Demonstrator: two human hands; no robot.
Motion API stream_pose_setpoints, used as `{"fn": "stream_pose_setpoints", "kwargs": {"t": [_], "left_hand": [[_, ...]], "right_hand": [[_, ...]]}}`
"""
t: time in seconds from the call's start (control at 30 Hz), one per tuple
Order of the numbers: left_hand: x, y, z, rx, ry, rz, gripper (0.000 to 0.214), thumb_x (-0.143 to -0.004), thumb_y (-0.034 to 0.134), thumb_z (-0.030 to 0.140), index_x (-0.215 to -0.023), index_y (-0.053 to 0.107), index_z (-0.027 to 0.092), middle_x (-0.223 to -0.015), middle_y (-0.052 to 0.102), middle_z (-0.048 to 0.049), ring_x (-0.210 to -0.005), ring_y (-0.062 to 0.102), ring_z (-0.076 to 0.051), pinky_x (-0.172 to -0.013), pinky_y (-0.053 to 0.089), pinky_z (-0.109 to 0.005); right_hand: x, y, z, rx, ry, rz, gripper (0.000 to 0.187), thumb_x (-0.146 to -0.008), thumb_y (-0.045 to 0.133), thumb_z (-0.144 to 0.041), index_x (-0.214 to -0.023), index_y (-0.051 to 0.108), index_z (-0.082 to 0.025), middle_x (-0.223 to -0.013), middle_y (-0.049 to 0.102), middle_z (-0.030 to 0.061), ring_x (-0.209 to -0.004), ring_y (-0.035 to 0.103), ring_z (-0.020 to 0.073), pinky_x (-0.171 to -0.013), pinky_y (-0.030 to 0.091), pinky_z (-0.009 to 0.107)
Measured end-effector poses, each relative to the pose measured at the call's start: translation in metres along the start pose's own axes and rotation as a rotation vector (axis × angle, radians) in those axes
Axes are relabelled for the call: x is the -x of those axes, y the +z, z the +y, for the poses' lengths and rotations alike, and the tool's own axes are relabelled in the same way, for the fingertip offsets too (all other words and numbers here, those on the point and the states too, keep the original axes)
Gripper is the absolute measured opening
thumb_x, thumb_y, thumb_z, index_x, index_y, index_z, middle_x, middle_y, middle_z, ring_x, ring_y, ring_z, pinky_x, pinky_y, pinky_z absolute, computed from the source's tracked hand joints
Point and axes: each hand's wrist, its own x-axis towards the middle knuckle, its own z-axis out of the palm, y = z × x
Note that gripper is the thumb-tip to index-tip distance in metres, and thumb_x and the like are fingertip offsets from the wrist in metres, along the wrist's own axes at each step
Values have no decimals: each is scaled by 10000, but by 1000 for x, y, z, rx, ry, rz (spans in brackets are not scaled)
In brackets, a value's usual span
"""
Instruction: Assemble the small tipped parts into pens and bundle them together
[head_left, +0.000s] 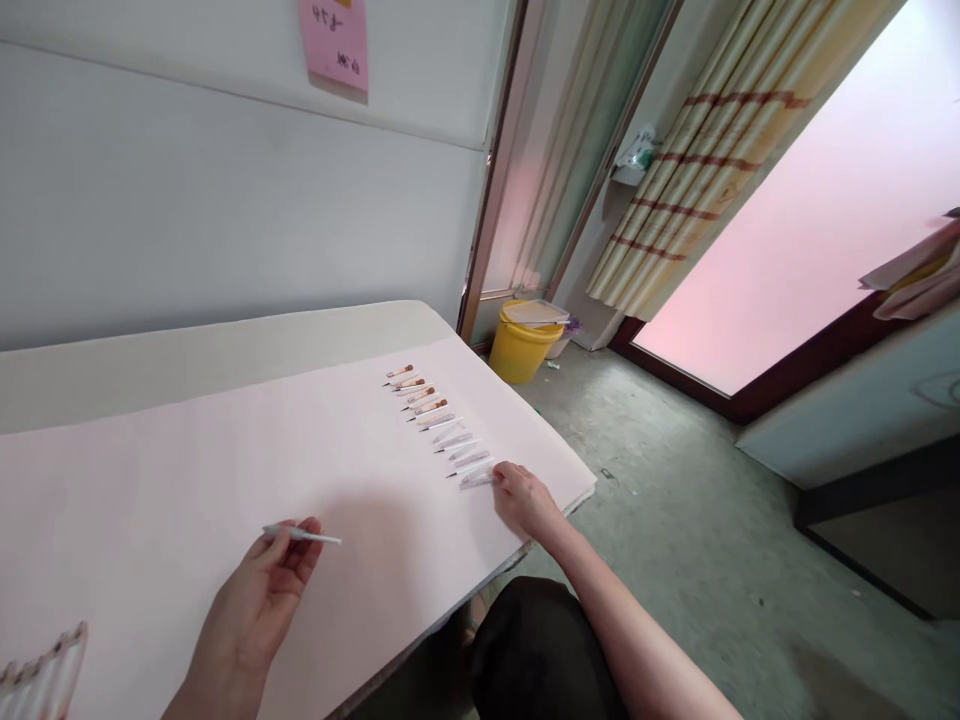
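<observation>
Near the row of capped tubes [439, 425], your right hand [525, 500] rests fingertips together on the nearest tube [477, 479]. Your left hand [259, 600], well apart from that row, pinches a slim tube [301, 535]; a careless brush could scatter the row.

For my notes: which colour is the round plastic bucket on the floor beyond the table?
The round plastic bucket is yellow, seen best in the head view.

A plain workroom: white-covered table [225, 460] by a bare wall; yellow bin [525, 345], striped curtain [712, 150], concrete floor.
</observation>
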Motion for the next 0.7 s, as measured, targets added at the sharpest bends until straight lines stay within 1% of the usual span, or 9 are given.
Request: {"fn": "stream_pose_setpoints", "kwargs": {"t": [0.2, 0.33, 0.43, 0.5, 0.6, 0.63, 0.7], "left_hand": [[5, 3, 2, 13, -2, 1, 170, -806, 511, 45, -679, 594, 123, -759, 638, -37, -738, 650, -145, -616, 587, -268], [7, 3, 4, 26, -2, -6, 176, -806, 504, 36, -673, 589, 114, -756, 632, -41, -747, 654, -153, -629, 586, -276], [5, 2, 3, 43, -6, -3, 173, -805, 502, 30, -678, 584, 114, -754, 630, -40, -751, 654, -155, -631, 585, -283], [3, 1, 2, 53, -4, -1, 173, -810, 496, 32, -681, 578, 113, -750, 630, -43, -749, 654, -157, -625, 584, -286], [1, -1, 1, 76, 12, 1, 184, -818, 482, 30, -678, 567, 114, -739, 628, -47, -740, 653, -155, -618, 581, -287], [0, -1, 2, 88, 20, -2, 187, -819, 478, 28, -678, 564, 115, -733, 627, -47, -736, 653, -152, -619, 579, -285], [-1, -2, 7, 120, 41, -9, 187, -823, 474, 28, -680, 558, 115, -730, 625, -50, -732, 652, -149, -627, 577, -282]], "right_hand": [[3, 5, -4, 25, -71, -55, 186, -767, 534, -153, -944, 587, -176, -918, 613, 56, -901, 522, 188, -787, 359, 258], [2, 8, -14, 31, -119, -97, 136, -763, 500, -104, -833, 585, -185, -890, 595, 51, -879, 514, 171, -739, 355, 240], [3, 8, -20, 26, -139, -114, 132, -766, 484, -91, -826, 561, -180, -870, 588, 49, -854, 516, 163, -718, 353, 234], [6, 7, -26, 16, -150, -126, 105, -778, 485, -108, -828, 546, -177, -837, 587, 42, -797, 521, 157, -675, 352, 232], [7, 0, -45, -34, -203, -147, 80, -798, 492, -131, -847, 527, -184, -801, 587, 18, -705, 517, 136, -616, 346, 223], [5, -4, -56, -74, -236, -150, 86, -800, 497, -133, -860, 524, -189, -803, 589, 11, -699, 517, 132, -613, 347, 219], [0, -12, -84, -222, -324, -145, 112, -798, 521, -139, -894, 534, -196, -833, 597, 11, -733, 529, 136, -634, 355, 221]]}}
